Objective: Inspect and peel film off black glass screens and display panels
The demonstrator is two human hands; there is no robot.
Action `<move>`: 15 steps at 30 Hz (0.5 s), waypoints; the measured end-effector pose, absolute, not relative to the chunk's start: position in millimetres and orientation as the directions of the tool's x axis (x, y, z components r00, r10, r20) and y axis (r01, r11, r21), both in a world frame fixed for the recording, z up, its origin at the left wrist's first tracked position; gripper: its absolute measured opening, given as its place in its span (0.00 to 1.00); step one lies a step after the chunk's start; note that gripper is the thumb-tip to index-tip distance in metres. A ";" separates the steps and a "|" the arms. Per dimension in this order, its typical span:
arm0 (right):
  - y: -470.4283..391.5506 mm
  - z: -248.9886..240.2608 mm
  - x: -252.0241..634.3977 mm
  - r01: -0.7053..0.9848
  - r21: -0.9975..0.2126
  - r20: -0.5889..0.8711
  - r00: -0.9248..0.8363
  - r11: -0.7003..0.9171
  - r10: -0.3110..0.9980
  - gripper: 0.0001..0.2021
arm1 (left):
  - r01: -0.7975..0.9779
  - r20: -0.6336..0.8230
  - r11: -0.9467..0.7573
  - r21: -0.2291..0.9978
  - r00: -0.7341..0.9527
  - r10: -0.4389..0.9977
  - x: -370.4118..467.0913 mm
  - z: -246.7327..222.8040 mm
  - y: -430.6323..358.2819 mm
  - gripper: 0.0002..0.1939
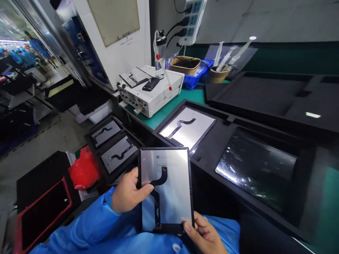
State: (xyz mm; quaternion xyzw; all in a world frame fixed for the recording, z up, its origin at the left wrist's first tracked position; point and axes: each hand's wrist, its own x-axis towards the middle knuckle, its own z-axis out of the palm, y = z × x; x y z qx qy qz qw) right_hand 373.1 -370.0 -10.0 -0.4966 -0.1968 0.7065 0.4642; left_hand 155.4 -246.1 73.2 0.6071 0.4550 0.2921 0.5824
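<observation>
A display panel [174,190] with a silvery back and a curved black ribbon cable is held upright at the lower middle, in front of a blue garment. My left hand [129,192] grips its left edge, the thumb lying on the cable. At the lower right corner, my right hand [203,234] pinches the panel between thumb and fingers. Beyond it, a similar panel [182,123] lies in a black foam tray [203,158]. A glossy dark screen [256,169] rests in the same tray, farther right.
Two more panels [119,154] lie in a tray on the left, beside a red plastic bag [84,169]. A red-framed screen [43,215] is at lower left. Behind stand a white box device [156,95], a blue basket [194,81] and a cup of syringes [218,74].
</observation>
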 end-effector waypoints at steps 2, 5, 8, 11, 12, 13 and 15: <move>-370.6 -9.8 373.7 -0.449 -0.750 -0.518 -0.056 -0.485 0.853 0.19 | 0.188 -0.182 0.112 0.976 0.415 0.891 154.8 72.8 -245.5 0.17; -367.8 -0.9 372.0 -0.413 -0.791 -0.490 -0.013 -0.451 0.871 0.19 | 0.125 -0.174 0.135 0.983 0.390 0.904 156.0 68.5 -239.9 0.19; -359.5 14.7 367.5 -0.344 -0.856 -0.429 0.056 -0.386 0.901 0.19 | -0.046 -0.206 0.233 0.971 0.331 0.921 159.3 59.2 -231.2 0.22; -350.5 25.6 362.2 -0.339 -0.873 -0.385 0.038 -0.350 0.922 0.20 | -0.232 -0.275 0.341 0.911 0.274 0.921 162.0 52.3 -225.5 0.24; -348.8 26.9 361.0 -0.356 -0.870 -0.373 0.025 -0.341 0.927 0.20 | -0.269 -0.289 0.358 0.894 0.262 0.921 162.2 51.6 -224.5 0.24; -348.0 27.2 360.2 -0.370 -0.869 -0.361 0.016 -0.330 0.933 0.20 | -0.291 -0.296 0.363 0.885 0.248 0.922 162.1 51.5 -223.6 0.24; -348.9 26.7 360.2 -0.375 -0.876 -0.326 -0.004 -0.304 0.945 0.20 | -0.307 -0.309 0.365 0.879 0.218 0.926 160.8 52.0 -221.5 0.24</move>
